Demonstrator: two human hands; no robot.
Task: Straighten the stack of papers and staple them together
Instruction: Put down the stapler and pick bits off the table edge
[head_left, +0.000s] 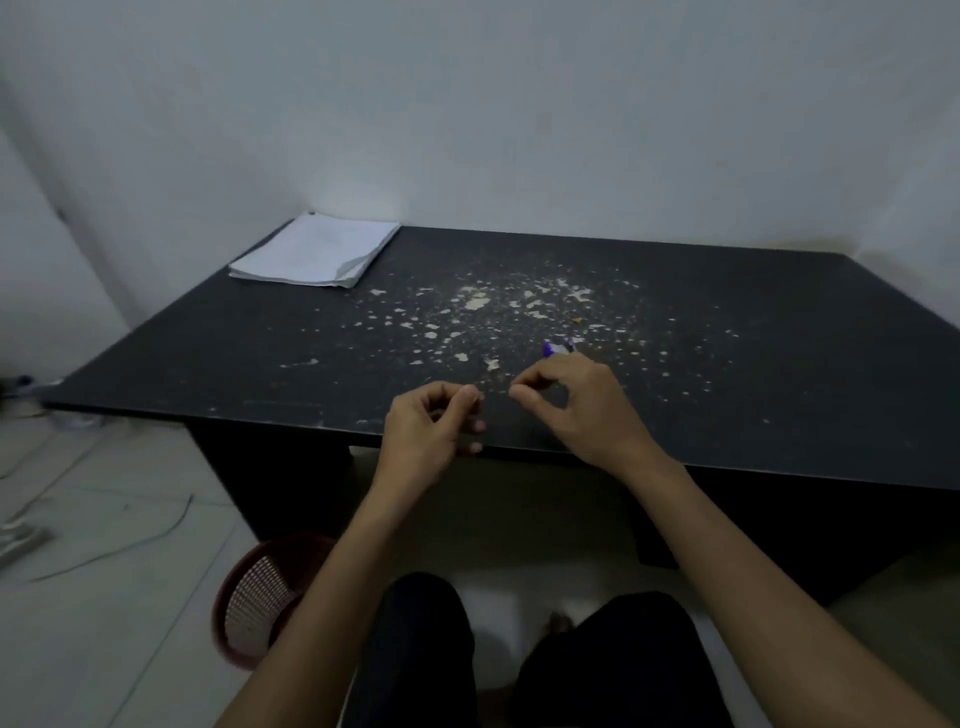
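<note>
Head view, dim room. Black table (727, 405) against a white wall, top chipped all over with pale flecks, densest around the middle.

Stack of papers (317, 250) lies flat at the far left corner of the table, well apart from both hands. Near right corner of the stack looks curled or uneven; sheets not perfectly flush there.

Left hand (434, 428) over the near table edge, fingers curled, thumb and forefinger pinched together. Right hand (569, 402) just beside it, same pinch posture, tips facing the left hand's tips with a small gap between. Whether either pinch holds something: cannot tell, too small and dark.

Small purple-and-white object (558, 347) sits on the table just beyond the right hand; could be a stapler, too blurred to confirm.

Red mesh wastebasket (260, 597) on the floor, under the left forearm. Cables on the floor tiles at left.
</note>
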